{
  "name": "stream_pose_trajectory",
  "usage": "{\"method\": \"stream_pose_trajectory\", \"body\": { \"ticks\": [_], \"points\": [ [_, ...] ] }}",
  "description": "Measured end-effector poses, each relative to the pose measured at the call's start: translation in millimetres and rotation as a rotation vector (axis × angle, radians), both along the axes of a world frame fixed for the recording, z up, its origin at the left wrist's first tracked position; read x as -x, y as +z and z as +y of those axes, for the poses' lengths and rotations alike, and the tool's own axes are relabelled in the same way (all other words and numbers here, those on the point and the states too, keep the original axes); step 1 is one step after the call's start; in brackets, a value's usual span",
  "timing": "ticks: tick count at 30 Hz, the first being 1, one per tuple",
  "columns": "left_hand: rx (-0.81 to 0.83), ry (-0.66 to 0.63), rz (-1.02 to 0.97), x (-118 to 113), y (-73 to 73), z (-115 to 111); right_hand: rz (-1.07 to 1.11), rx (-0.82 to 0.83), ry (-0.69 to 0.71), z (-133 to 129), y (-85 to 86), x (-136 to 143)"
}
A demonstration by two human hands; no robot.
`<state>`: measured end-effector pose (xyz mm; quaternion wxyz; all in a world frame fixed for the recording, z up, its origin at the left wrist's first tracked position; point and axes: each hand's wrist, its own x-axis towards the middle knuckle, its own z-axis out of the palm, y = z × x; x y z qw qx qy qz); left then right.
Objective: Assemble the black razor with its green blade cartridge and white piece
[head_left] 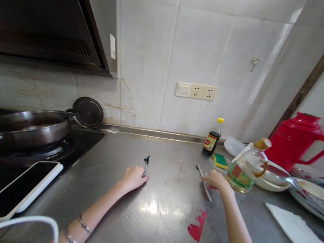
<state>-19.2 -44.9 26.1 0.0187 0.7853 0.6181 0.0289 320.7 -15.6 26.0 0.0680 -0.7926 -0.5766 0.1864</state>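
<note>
My left hand (133, 179) is closed at the centre of the metal counter, its fingers on a small dark thin tool (146, 164) that points toward the wall. To the right, the fingers of my right hand (216, 180) are pressed around a slim light-coloured stick (206, 191) with a dark end, lying slantwise on the counter. Red torn patches (197, 227) show on the metal below and beside that hand. A green and yellow sponge (220, 161) lies just beyond my right hand, near a dark sauce bottle (212, 140) with a yellow cap.
On the left are a pan (30, 126) on the stove, a phone (16, 192) and a white cable (40, 218). At the right stand an oil bottle (242, 172), a red thermos (293, 141), bowls (272, 183) and a white paper (301, 236). A range hood (43, 14) hangs upper left.
</note>
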Motion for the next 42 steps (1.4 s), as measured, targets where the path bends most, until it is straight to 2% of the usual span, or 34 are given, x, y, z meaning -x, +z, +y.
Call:
{"method": "stream_pose_trajectory", "body": {
  "ticks": [8,20,27,30,34,38,42],
  "points": [
    [-0.032,0.058,0.001,-7,-9.0,6,-0.066,-0.016,0.027,4,-6.7,-1],
    [-0.071,0.067,0.022,-21,-6.5,6,-0.126,-0.061,0.079,5,-11.3,6],
    [-0.046,0.085,0.013,-24,-6.7,3,-0.121,-0.136,0.113,1,-3.6,15],
    [-0.051,0.073,-0.009,-22,-6.9,3,-0.096,-0.178,0.141,-1,3.7,32],
    [-0.062,0.101,-0.038,-16,-4.6,3,-0.072,-0.242,0.204,-1,8.7,72],
    [-0.055,0.136,-0.061,-9,-1.6,4,-0.064,-0.290,0.337,-2,6.4,117],
    [-0.071,0.139,-0.073,-6,-1.7,5,-0.058,-0.282,0.392,-4,1.2,151]
  ]
}}
